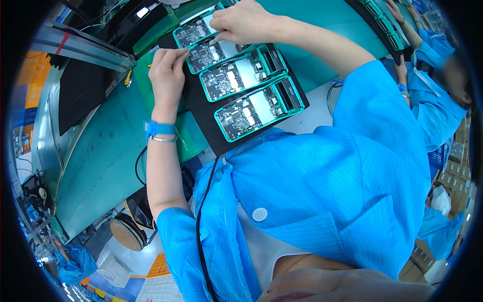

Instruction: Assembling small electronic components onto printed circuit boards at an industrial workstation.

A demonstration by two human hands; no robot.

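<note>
Several teal-framed electronic device housings with exposed circuit boards lie in a slanting row on a black board (200,118). My left hand (167,74) is closed in a pinch at the left edge of the second housing from the far end (205,56). Over that same housing and the farthest one (191,33), my right hand (245,22) has its fingers pinched together. Whatever lies between either hand's fingertips is too small to make out. Closer to me lie two more housings, a middle one (221,81) and the nearest one (240,118), with neither hand on them.
A green mat covers the bench (108,156). At the left stands a metal frame rail (83,46). A blue wrist strap (162,129) circles my left wrist, and a black cable (202,221) hangs down my front. Co-workers in blue (437,100) are at the right.
</note>
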